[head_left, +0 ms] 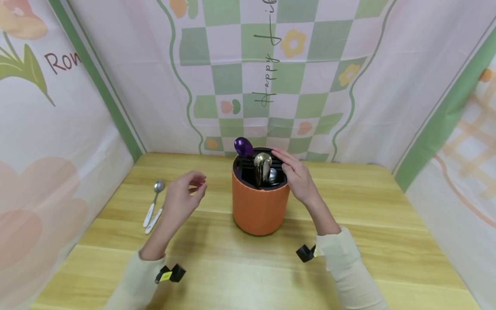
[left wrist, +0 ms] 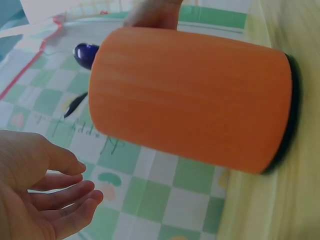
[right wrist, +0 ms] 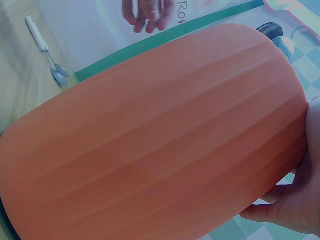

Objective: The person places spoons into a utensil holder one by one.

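An orange utensil holder (head_left: 260, 211) with a black divided top stands upright on the table. My right hand (head_left: 300, 178) holds it at the right rim, with fingers bent over the edge and down the outside in the right wrist view. A purple spoon (head_left: 243, 147), a gold spoon (head_left: 263, 159) and other metal cutlery stick up from the holder. To its left, my left hand (head_left: 182, 196) hovers over the table with loosely bent fingers and nothing in them. Beside that hand lie two spoons (head_left: 148, 214) with white handles, one partly hidden behind it.
The wooden table (head_left: 379, 241) runs up to patterned cloth walls at the back and both sides. The back cloth (head_left: 226, 79) hangs close behind the holder. A small black camera (head_left: 306, 253) sits at the right wrist.
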Demonstrator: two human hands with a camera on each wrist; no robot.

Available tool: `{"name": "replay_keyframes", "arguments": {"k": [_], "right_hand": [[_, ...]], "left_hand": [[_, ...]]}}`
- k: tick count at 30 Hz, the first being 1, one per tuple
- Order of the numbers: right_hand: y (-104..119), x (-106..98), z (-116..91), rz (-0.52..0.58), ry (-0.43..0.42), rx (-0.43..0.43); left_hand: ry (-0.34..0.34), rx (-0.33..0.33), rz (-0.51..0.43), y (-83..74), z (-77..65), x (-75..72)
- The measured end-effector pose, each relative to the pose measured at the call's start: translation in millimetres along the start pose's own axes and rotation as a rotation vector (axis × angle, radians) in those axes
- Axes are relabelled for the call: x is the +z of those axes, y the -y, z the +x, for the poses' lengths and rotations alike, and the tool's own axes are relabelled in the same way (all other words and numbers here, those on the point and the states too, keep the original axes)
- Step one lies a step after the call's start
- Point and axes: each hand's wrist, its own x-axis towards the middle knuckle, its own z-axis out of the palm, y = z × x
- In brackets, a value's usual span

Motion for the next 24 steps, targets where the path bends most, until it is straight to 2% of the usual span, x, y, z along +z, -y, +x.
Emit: {"name": "replay_keyframes", "arguments": {"k": [9,14,19,24], "right_hand": [[-0.7,0.0,0.2,0.003,-0.003,-0.013],[-0.5,0.1,0.7,0.003,0.004,-0.013],[-1.0,0.1,0.6,-0.002,-0.004,-0.008],[-1.1,0.3,0.3,0.002,-0.004,-0.006]], "left_hand": [[-0.022,-0.072,0.011,30.9,-14.6,-8.6],[-0.012,-0.116,0.032,48.5,-20.3,-13.0],[0.007,-0.136,0.077,63.6,-24.0,-17.8],[0.057,-0.176,0.177,77.6,-27.1,-23.1]]}}
